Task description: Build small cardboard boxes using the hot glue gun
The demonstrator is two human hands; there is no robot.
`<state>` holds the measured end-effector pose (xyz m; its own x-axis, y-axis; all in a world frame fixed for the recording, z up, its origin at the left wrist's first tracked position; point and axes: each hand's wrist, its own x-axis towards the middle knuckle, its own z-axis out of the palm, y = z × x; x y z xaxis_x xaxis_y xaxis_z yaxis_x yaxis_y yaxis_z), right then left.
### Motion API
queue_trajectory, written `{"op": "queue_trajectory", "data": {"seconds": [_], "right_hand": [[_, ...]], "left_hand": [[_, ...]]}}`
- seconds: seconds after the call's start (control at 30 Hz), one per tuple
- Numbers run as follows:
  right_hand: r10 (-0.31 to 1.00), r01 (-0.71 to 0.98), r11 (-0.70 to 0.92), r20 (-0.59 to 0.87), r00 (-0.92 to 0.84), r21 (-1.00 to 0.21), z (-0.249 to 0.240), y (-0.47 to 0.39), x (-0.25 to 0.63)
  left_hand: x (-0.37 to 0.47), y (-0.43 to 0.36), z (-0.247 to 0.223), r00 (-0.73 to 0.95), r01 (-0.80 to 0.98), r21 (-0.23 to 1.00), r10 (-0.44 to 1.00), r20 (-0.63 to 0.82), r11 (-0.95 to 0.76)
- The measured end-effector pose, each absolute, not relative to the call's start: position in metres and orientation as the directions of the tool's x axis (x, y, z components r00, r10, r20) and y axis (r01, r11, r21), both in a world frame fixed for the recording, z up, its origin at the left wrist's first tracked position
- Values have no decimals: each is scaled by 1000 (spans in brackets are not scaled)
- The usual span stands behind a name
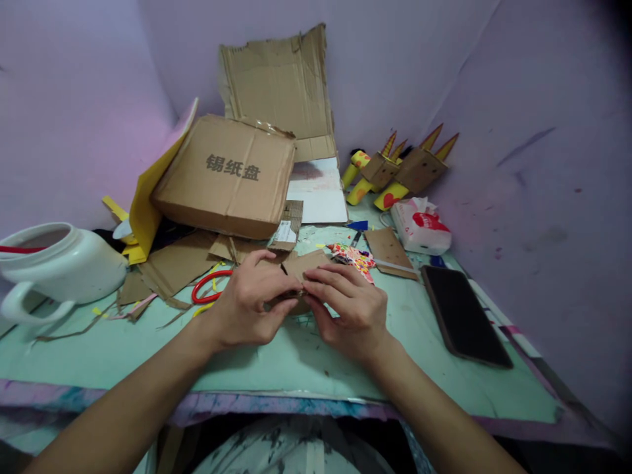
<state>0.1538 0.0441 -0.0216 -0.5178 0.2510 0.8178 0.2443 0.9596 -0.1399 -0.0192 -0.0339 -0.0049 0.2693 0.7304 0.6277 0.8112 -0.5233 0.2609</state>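
A small piece of cardboard [309,264] is held between both hands above the middle of the table. My left hand [257,299] pinches its near left edge with thumb and fingers. From the other side, my right hand [348,306] grips the near edge too, fingertips almost meeting those of the left. The fingers cover much of the piece, so its full shape is hidden. Just left of my left hand lie scissors [200,289] with a red handle, partly covered by the hand. Behind my right hand is a patterned, colourful item [363,263].
A cardboard box [227,178] leans at the back left among cardboard scraps [180,263]. At far left stands a white pot [83,263]. On the right are a phone [464,316], a tissue pack [419,227], a flat cardboard piece [388,250] and horned cardboard figures [419,168].
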Motion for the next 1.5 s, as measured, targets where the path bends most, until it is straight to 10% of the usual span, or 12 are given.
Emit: {"op": "queue_trajectory", "data": {"seconds": [0.23, 0.47, 0.8, 1.5], "right_hand": [[269, 188, 962, 809, -523, -198, -22, 45, 156], [614, 74, 789, 776, -148, -610, -29, 62, 174], [462, 71, 870, 756, -464, -488, -30, 68, 174], [512, 64, 837, 736, -443, -543, -32, 66, 171]], "left_hand": [[-19, -31, -2, 288, 804, 222, 687, 667, -552], [-21, -31, -2, 295, 796, 223, 682, 669, -563], [-20, -30, 1, 332, 807, 176, 678, 656, -564], [-19, -29, 3, 359, 804, 138, 657, 663, -578]]}}
